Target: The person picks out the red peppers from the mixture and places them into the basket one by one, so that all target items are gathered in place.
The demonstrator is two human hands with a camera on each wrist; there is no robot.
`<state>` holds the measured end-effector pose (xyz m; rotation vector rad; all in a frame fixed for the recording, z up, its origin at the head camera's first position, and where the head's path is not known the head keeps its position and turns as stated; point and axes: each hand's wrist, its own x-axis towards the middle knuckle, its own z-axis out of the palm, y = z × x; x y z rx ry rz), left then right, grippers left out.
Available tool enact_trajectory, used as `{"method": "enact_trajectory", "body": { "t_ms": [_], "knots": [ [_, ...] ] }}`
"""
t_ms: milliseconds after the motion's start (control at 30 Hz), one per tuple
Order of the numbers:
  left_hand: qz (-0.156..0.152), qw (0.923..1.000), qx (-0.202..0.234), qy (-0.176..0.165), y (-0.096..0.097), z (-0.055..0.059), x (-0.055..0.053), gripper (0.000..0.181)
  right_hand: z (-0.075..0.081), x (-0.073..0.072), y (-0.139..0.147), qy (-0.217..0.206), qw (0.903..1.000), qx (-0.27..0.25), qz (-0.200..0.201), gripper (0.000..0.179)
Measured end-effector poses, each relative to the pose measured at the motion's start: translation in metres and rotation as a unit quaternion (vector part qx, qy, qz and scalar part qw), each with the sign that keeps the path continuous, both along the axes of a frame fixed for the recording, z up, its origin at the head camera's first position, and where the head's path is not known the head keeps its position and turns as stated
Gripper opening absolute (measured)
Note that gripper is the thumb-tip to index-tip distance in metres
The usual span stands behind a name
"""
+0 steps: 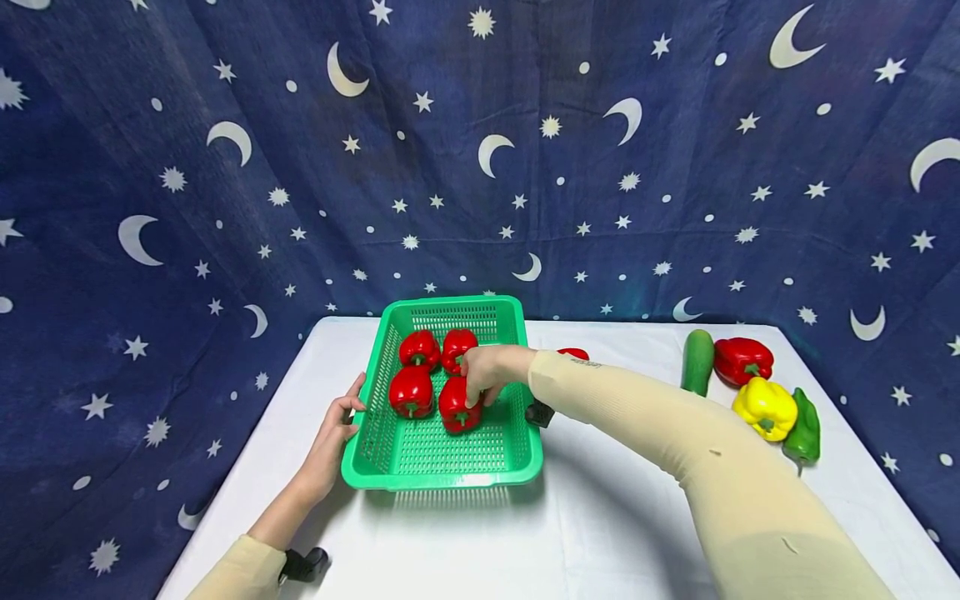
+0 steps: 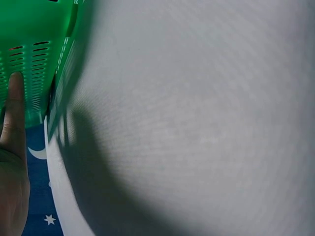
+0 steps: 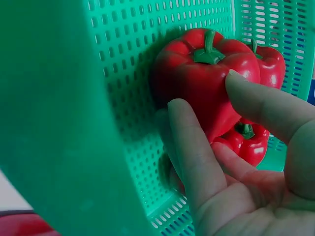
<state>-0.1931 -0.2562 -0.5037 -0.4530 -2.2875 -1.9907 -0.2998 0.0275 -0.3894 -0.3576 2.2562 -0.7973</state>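
A green plastic basket [image 1: 442, 481] holds several red bell peppers, among them one at its left [image 1: 411, 392]. My right hand [image 1: 486, 369] reaches in over the right rim, thumb and fingers around a red bell pepper [image 3: 197, 81]. In the right wrist view the thumb tip lies against this pepper's side near the green stem, the other fingers on its opposite side. My left hand [image 1: 330, 442] rests at the basket's left side, fingers spread along it. In the left wrist view one fairly straight finger [image 2: 16, 98] touches the slotted wall [image 2: 37, 64].
At the table's right are a cucumber [image 1: 698, 362], a red bell pepper [image 1: 742, 360], a yellow bell pepper [image 1: 766, 408] and a green pepper [image 1: 803, 429]. Another red pepper [image 1: 573, 353] shows partly behind my right forearm. A blue curtain with moons and stars stands behind the white table [image 1: 450, 550].
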Motion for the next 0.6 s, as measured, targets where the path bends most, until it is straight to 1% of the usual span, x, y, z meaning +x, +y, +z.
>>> {"method": "enact_trajectory", "body": {
  "t_ms": [67, 133, 233, 267, 300, 367, 433, 600],
  "knots": [
    [0.001, 1.0000, -0.001, 0.000, 0.000, 0.000, 0.000, 0.027, 0.000, 0.000, -0.001, 0.011, 0.9999, 0.010, 0.002, 0.050],
    [-0.001, 1.0000, -0.002, 0.002, 0.000, 0.001, 0.001, 0.026, 0.001, -0.001, -0.002, 0.017, 0.9997, 0.016, 0.003, 0.048],
    [0.000, 1.0000, -0.006, 0.004, 0.000, 0.002, 0.002, 0.026, 0.000, -0.004, -0.004, 0.026, 0.9992, 0.027, 0.013, 0.030],
    [-0.001, 1.0000, -0.007, 0.004, 0.000, 0.002, 0.002, 0.026, -0.001, -0.005, -0.004, 0.028, 0.9991, 0.027, 0.014, 0.027],
    [-0.001, 1.0000, -0.009, 0.003, 0.001, 0.002, 0.003, 0.026, -0.001, -0.006, -0.005, 0.030, 0.9991, 0.028, 0.015, 0.025],
    [0.000, 1.0000, -0.009, 0.001, 0.001, 0.002, 0.003, 0.026, -0.002, -0.007, -0.006, 0.040, 0.9984, 0.033, 0.022, 0.030],
    [0.001, 0.9999, -0.010, 0.000, 0.001, 0.001, 0.003, 0.027, -0.003, -0.008, -0.007, 0.045, 0.9982, 0.032, 0.023, 0.029],
    [0.005, 0.9999, -0.013, -0.005, 0.000, 0.000, 0.003, 0.027, -0.006, -0.011, -0.009, 0.052, 0.9981, 0.028, 0.019, 0.022]
  ]
}}
